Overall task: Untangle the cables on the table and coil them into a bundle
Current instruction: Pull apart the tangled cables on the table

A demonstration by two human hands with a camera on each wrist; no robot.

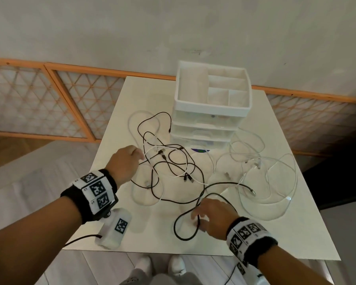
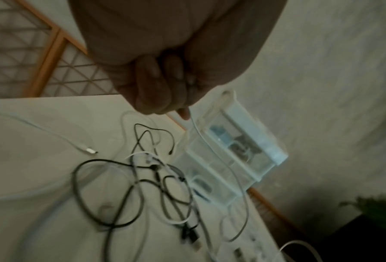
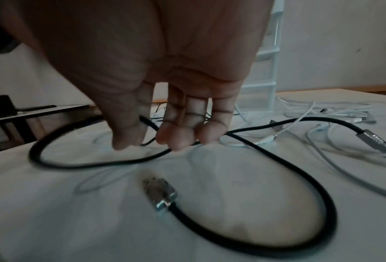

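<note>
A tangle of thin black and white cables point(image 1: 169, 161) lies mid-table, seen too in the left wrist view point(image 2: 156, 177). My left hand point(image 1: 130, 159) hovers at its left edge. Its fingers point(image 2: 165, 79) are curled round a thin white cable point(image 2: 204, 140) that runs down toward the tangle. Near the front edge a thick black cable point(image 1: 176, 227) forms a loop. My right hand point(image 1: 201, 217) reaches down onto it with straight fingers. The fingertips point(image 3: 176, 140) touch the black cable point(image 3: 277, 156), and the thumb stands apart. Its metal USB plug point(image 3: 159, 194) lies free below the hand.
A white drawer organizer point(image 1: 212, 109) with an open top tray stands at the back of the white table point(image 1: 255, 239). Loose white cable loops point(image 1: 269, 182) spread on the right. A white box with a marker point(image 1: 115, 229) sits at the front left edge.
</note>
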